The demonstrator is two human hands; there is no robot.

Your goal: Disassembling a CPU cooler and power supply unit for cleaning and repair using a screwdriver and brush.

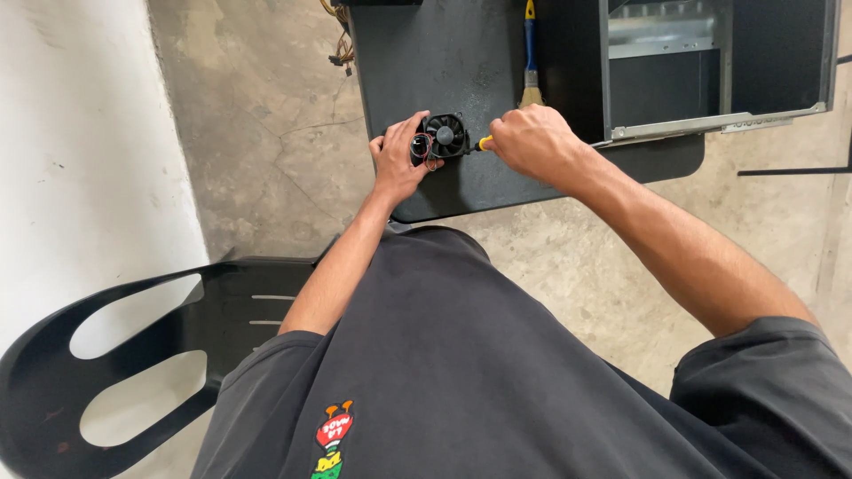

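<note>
A small black cooling fan (446, 135) with thin red wires rests on a black table (461, 62). My left hand (399, 160) grips the fan's left side and steadies it. My right hand (530, 140) is closed around a screwdriver whose yellow handle end (485, 142) pokes out toward the fan's right edge. The tool's tip is hidden by the fan and my fingers.
A paintbrush (531, 53) with a blue handle lies on the table beyond my right hand. An open computer case (710, 71) occupies the table's right part. Loose cables (339, 44) hang at the table's far left. A black plastic chair (133, 355) is at lower left on concrete floor.
</note>
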